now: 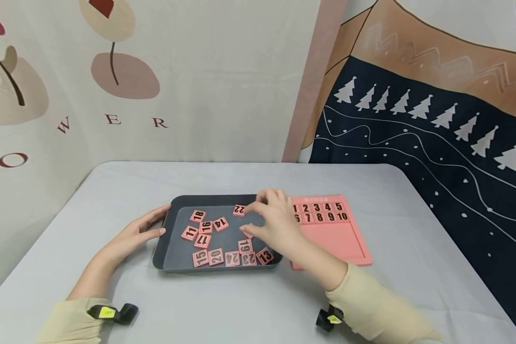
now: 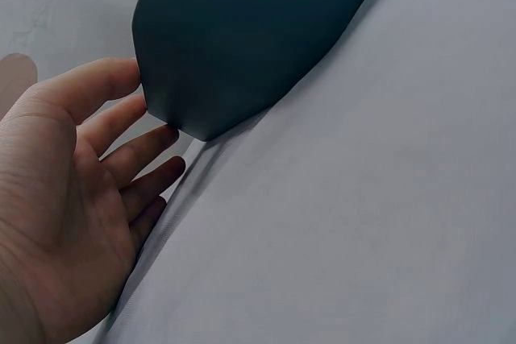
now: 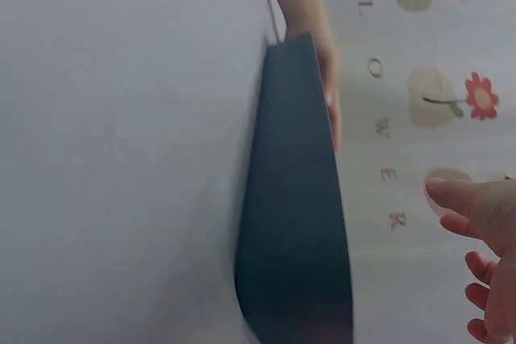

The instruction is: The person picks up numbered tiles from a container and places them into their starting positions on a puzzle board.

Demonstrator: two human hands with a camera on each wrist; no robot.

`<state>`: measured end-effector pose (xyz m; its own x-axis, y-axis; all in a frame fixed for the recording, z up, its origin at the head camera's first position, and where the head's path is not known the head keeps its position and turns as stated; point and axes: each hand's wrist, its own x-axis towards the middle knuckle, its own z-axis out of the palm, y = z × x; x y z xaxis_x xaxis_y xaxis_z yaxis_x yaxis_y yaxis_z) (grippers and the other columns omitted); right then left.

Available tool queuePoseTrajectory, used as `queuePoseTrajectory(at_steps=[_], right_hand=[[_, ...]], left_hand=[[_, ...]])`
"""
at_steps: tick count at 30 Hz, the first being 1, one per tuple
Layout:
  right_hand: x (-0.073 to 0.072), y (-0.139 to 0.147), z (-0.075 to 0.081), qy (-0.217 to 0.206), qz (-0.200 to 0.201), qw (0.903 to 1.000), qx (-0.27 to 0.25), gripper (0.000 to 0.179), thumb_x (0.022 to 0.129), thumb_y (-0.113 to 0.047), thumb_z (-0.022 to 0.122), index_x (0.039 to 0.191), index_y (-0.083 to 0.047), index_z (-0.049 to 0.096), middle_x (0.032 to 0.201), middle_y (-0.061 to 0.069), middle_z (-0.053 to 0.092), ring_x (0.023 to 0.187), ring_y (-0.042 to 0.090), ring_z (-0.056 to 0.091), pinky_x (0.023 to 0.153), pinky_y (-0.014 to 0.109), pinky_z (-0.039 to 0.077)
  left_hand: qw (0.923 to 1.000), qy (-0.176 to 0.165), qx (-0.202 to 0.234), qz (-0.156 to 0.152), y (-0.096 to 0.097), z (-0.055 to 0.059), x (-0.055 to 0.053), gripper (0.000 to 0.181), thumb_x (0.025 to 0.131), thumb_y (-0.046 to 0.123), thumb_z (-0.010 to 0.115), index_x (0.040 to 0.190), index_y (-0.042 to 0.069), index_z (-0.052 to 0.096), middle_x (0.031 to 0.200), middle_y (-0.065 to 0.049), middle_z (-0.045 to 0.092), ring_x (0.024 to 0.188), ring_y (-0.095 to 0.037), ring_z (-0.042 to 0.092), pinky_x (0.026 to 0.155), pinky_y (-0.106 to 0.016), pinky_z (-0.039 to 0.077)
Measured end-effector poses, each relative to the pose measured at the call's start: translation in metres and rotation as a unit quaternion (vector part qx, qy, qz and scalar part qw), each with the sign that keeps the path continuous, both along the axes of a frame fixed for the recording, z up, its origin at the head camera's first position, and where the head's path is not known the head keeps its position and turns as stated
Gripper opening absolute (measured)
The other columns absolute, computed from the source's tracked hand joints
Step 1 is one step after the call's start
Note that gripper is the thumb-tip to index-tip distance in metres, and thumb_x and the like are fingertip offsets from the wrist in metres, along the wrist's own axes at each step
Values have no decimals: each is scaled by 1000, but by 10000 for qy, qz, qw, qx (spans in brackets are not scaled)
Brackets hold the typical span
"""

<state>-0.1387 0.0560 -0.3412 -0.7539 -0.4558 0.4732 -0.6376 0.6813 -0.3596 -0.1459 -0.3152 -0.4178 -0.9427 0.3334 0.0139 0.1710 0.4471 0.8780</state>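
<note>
A dark grey tray (image 1: 185,210) lies on the table with several pink number tiles in it. My left hand (image 1: 131,236) touches the tray's left side with fairly straight fingers. In the left wrist view, the fingertips of my left hand (image 2: 89,183) meet the tray's outer wall (image 2: 234,38). My right hand (image 1: 279,220) is over the tray's right part, thumb and index finger spread apart. Its index fingertip comes close to tile 22 (image 1: 239,210). Below the thumb a tile (image 1: 249,234) is partly covered. Tiles 19 (image 1: 244,246) and 13 (image 1: 264,256) lie nearer the front edge.
A pink number board (image 1: 327,243) stands right of the tray, partly behind my right hand, with 1 to 10 across its top rows. Tiles 18 (image 1: 198,216), 11 (image 1: 189,233) and 14 (image 1: 220,224) lie in the tray's left half. Printed curtains hang behind the table.
</note>
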Motion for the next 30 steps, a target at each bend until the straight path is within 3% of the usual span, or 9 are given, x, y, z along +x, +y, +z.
queuePoseTrajectory(at_steps=[5,9,11,14,16,18,30], right_hand=[[2,-31,-3,-227,93,9992,331,29,75,-41,81,98,-25,73,104,-4,45,102,19,37,90,41,31],[1,-53,-9,-260,152,9978,598,29,76,-44,79,98,-27,73,103,-5,44,100,17,36,88,38,31],[0,-64,-12,-257,173,9967,751,30,77,-46,78,100,-27,73,104,-5,44,99,17,36,89,38,31],[-2,-77,-17,-335,198,9949,929,31,78,-47,76,102,-28,72,104,-6,43,99,16,35,90,38,31],[-4,-85,-21,-388,199,9937,1031,31,78,-49,76,102,-29,72,102,-6,42,98,15,35,89,37,31],[-7,-92,-24,-410,181,9924,1150,33,77,-50,76,102,-30,72,101,-7,41,96,15,34,86,35,30],[-21,-121,-40,-791,-195,9796,1838,38,76,-57,73,107,-35,71,99,-8,41,92,13,32,77,30,27]], left_hand=[[9999,34,109,-39,0,1,0,63,96,19,59,150,7,30,152,-17,29,128,3,30,96,-6,26],[9999,14,137,-55,0,1,0,63,96,19,59,150,7,29,153,-17,28,125,8,30,96,-5,26],[9999,-11,116,-42,0,1,0,63,96,20,59,151,7,30,153,-16,28,125,8,30,101,-12,26],[9999,-48,100,-18,0,1,-1,63,96,20,59,151,8,30,153,-16,28,125,7,30,111,-36,24],[9999,-64,97,-18,0,1,-1,63,96,20,59,151,7,30,153,-17,28,125,7,30,110,-53,20],[9999,-68,130,-37,0,1,-1,63,96,19,59,150,6,29,153,-18,28,124,7,30,107,-62,17],[9999,-4,116,-78,-1,3,-2,62,96,18,58,150,7,30,152,-18,29,123,8,30,106,-64,17]])
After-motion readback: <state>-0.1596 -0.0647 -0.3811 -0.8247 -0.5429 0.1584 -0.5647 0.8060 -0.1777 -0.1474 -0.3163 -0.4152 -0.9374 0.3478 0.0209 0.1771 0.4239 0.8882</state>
